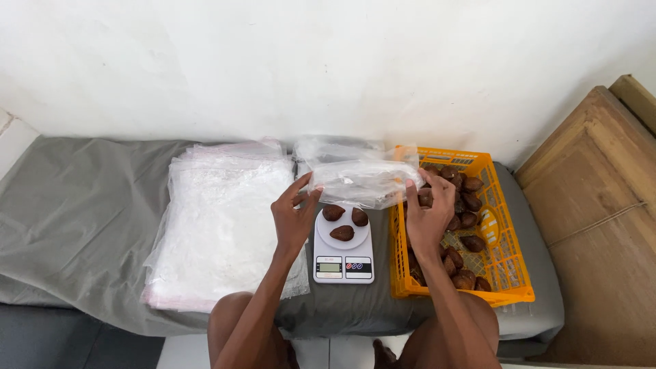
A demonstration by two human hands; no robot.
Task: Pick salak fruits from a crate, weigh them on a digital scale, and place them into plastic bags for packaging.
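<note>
A clear bag sits in the middle of the frame, its long axis running left to right, held flat above the scale. The left hand pinches the bag's left end between thumb and fingers; the right hand grips its right end, fingers closed on the plastic. Three brown fruits lie on the scale's round plate. At right centre an orange crate holds more fruit. A stack of bags lies left of centre. All rest on a grey sheet against a white wall, with wooden boards at the right edge.
</note>
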